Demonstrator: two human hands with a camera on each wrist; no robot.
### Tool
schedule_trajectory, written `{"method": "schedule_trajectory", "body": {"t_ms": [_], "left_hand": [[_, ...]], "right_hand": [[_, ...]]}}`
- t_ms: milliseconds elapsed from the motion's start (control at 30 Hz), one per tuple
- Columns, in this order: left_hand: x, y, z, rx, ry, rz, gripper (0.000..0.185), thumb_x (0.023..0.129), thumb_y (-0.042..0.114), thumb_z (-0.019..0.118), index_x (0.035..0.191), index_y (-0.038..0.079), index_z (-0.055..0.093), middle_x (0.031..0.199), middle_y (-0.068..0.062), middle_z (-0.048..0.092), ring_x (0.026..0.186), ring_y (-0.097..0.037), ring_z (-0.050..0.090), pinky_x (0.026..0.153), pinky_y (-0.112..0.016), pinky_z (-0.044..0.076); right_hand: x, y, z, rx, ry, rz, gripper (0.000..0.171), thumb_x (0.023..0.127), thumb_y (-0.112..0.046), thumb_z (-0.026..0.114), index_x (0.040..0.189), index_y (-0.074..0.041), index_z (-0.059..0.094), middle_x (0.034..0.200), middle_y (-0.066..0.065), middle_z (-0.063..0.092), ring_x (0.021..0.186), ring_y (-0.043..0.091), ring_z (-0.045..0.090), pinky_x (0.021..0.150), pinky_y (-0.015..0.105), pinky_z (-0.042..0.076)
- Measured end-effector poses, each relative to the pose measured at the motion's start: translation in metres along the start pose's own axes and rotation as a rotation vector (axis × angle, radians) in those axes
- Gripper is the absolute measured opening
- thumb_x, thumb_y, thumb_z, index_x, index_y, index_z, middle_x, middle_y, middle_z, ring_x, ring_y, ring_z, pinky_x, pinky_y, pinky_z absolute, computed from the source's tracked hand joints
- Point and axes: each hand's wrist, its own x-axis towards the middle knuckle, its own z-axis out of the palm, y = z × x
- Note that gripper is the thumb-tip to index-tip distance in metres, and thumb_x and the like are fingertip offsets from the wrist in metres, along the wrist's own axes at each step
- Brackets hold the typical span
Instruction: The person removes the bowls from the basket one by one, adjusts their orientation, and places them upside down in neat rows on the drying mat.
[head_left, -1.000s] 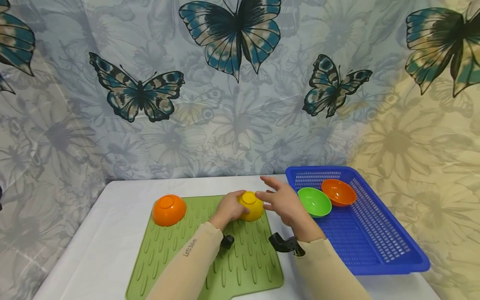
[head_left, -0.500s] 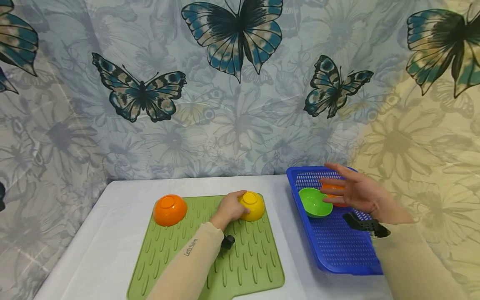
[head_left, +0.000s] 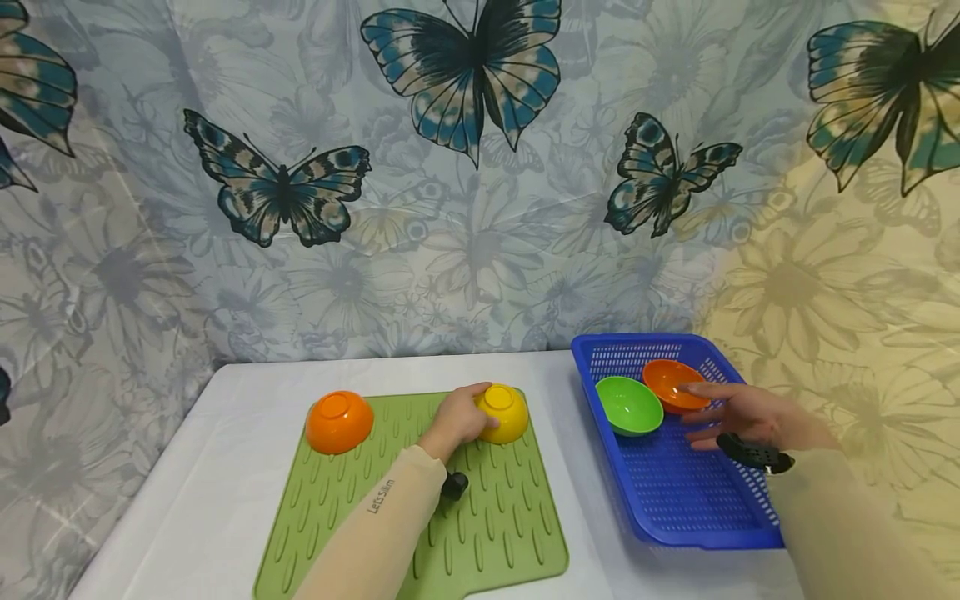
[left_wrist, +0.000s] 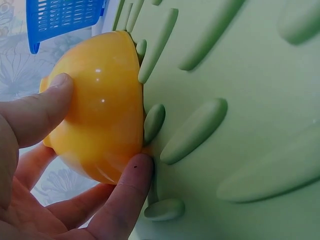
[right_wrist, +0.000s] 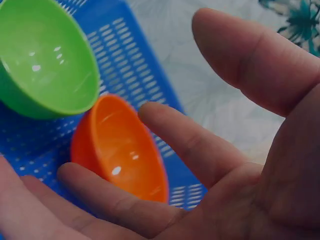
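Observation:
An upside-down yellow bowl (head_left: 505, 414) sits at the far right corner of the green ridged mat (head_left: 502, 525). My left hand (head_left: 456, 419) grips it from the left; in the left wrist view the thumb lies on the wall of the yellow bowl (left_wrist: 100, 105) and a fingertip meets its rim at the mat. Out to the right, my right hand (head_left: 757, 417) hovers over the blue basket (head_left: 697, 537), fingers loosely extended and nothing held. Its fingertips overlap an orange bowl (head_left: 663, 383), which stands mouth up in the basket beside a green bowl (head_left: 628, 407).
Another orange bowl (head_left: 339, 423) rests upside down at the mat's far left corner. Mat and basket stand on a white-covered table (head_left: 180, 475), with a butterfly-printed cloth (head_left: 480, 267) hanging behind it.
My right hand has moved from beside the yellow bowl rightward to over the basket, then lowered towards the orange bowl there. The left hand and the yellow bowl stay in place.

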Motion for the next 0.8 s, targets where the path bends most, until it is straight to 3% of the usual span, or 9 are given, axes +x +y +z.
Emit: {"method": "schedule_trajectory", "body": {"t_ms": [167, 300, 367, 467, 567, 600, 667, 733, 800], "left_hand": [[0.001, -0.001, 0.0, 0.006, 0.005, 0.008, 0.068, 0.081, 0.015, 0.081, 0.144, 0.016, 0.056, 0.139, -0.012, 0.056, 0.128, -0.035, 0.049, 0.105, -0.051, 0.039], [0.001, -0.001, 0.0, 0.006, 0.002, 0.004, 0.068, 0.081, 0.015, 0.081, 0.145, 0.016, 0.055, 0.14, -0.011, 0.056, 0.128, -0.034, 0.049, 0.105, -0.05, 0.039], [0.001, -0.001, 0.001, 0.002, 0.001, 0.004, 0.068, 0.081, 0.015, 0.081, 0.145, 0.016, 0.055, 0.14, -0.011, 0.056, 0.128, -0.034, 0.049, 0.105, -0.05, 0.04], [0.002, -0.002, 0.001, 0.007, 0.001, 0.002, 0.068, 0.082, 0.015, 0.081, 0.145, 0.017, 0.055, 0.14, -0.011, 0.056, 0.128, -0.034, 0.049, 0.105, -0.05, 0.04], [0.002, -0.002, 0.002, 0.012, 0.001, -0.003, 0.069, 0.082, 0.016, 0.081, 0.145, 0.018, 0.055, 0.14, -0.011, 0.056, 0.128, -0.035, 0.049, 0.104, -0.051, 0.04], [0.002, -0.002, 0.001, 0.01, 0.0, -0.007, 0.069, 0.082, 0.016, 0.081, 0.145, 0.018, 0.055, 0.14, -0.011, 0.056, 0.128, -0.034, 0.049, 0.105, -0.051, 0.04], [0.002, -0.002, 0.001, 0.003, -0.002, -0.011, 0.069, 0.082, 0.016, 0.081, 0.146, 0.018, 0.054, 0.141, -0.011, 0.055, 0.129, -0.034, 0.049, 0.105, -0.051, 0.039], [0.002, -0.002, 0.001, -0.004, -0.005, -0.012, 0.069, 0.082, 0.016, 0.081, 0.146, 0.018, 0.054, 0.14, -0.011, 0.055, 0.129, -0.034, 0.049, 0.105, -0.051, 0.04], [0.002, -0.002, 0.001, -0.009, -0.005, -0.012, 0.069, 0.082, 0.015, 0.081, 0.146, 0.018, 0.055, 0.14, -0.011, 0.056, 0.129, -0.034, 0.049, 0.105, -0.05, 0.039]], "right_hand": [[0.012, 0.008, -0.002, 0.141, -0.04, 0.002, 0.017, 0.107, -0.024, 0.048, 0.122, -0.016, 0.052, 0.131, 0.025, 0.047, 0.12, 0.052, 0.049, 0.105, 0.055, 0.037], [0.023, 0.011, 0.004, 0.197, -0.03, 0.004, 0.019, 0.107, -0.021, 0.049, 0.113, -0.015, 0.065, 0.131, 0.022, 0.046, 0.121, 0.05, 0.049, 0.106, 0.055, 0.034], [0.027, 0.011, 0.008, 0.211, -0.013, 0.009, 0.02, 0.107, -0.02, 0.049, 0.119, -0.013, 0.062, 0.135, 0.023, 0.041, 0.122, 0.049, 0.05, 0.106, 0.054, 0.034], [0.032, 0.011, 0.013, 0.169, -0.022, 0.003, 0.045, 0.107, -0.019, 0.047, 0.151, -0.01, 0.038, 0.148, 0.026, 0.027, 0.124, 0.045, 0.049, 0.107, 0.052, 0.034], [0.037, 0.011, 0.016, 0.14, -0.037, -0.003, 0.066, 0.108, -0.014, 0.045, 0.162, -0.011, 0.007, 0.156, 0.028, 0.012, 0.123, 0.042, 0.05, 0.107, 0.051, 0.034], [0.039, 0.012, 0.016, 0.135, -0.059, -0.01, 0.063, 0.108, -0.012, 0.043, 0.161, -0.011, 0.01, 0.157, 0.027, 0.009, 0.122, 0.041, 0.05, 0.107, 0.052, 0.034], [0.043, 0.014, 0.014, 0.156, -0.073, -0.016, 0.047, 0.107, -0.007, 0.043, 0.154, -0.011, 0.038, 0.155, 0.026, 0.013, 0.117, 0.041, 0.053, 0.105, 0.053, 0.035], [0.046, 0.016, 0.011, 0.166, -0.099, -0.025, 0.036, 0.107, -0.004, 0.042, 0.135, -0.014, 0.061, 0.153, 0.024, 0.014, 0.113, 0.042, 0.055, 0.104, 0.054, 0.037], [0.049, 0.018, 0.007, 0.153, -0.132, -0.04, 0.035, 0.107, -0.002, 0.041, 0.117, -0.018, 0.07, 0.152, 0.023, 0.014, 0.111, 0.042, 0.056, 0.103, 0.053, 0.039]]}}
